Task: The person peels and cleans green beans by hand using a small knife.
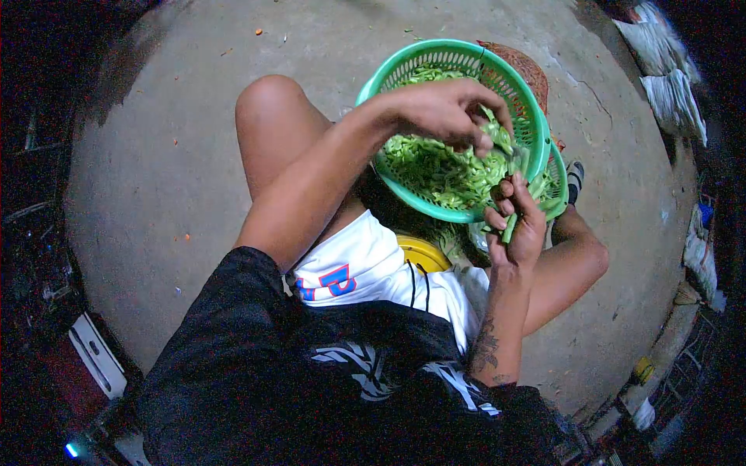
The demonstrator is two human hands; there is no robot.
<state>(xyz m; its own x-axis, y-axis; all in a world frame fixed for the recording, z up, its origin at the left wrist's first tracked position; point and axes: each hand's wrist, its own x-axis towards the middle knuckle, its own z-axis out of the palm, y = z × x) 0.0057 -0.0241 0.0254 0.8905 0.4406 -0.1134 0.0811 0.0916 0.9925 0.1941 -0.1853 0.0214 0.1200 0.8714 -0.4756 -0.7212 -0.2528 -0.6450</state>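
My left hand (447, 115) is over a green plastic basket (430, 208), its fingers curled toward pale green slices. What they grip is blurred, and I cannot make it out. Beside the basket's near right rim, my right hand (519, 225) is closed around a slim green vegetable stalk (509, 230), with its upper end pointing toward my left hand. A greyish blur shows between the two hands. Many chopped light green vegetable pieces (435, 175) lie in the basket. A second green basket (561, 175), partly hidden under the first, holds longer green pieces.
A yellow round object (422, 252) sits between my legs, under the baskets. Behind the basket is a reddish-brown mesh sack (522, 66). White sacks (672, 93) lie along the right edge. Small scraps dot the concrete floor (155, 202).
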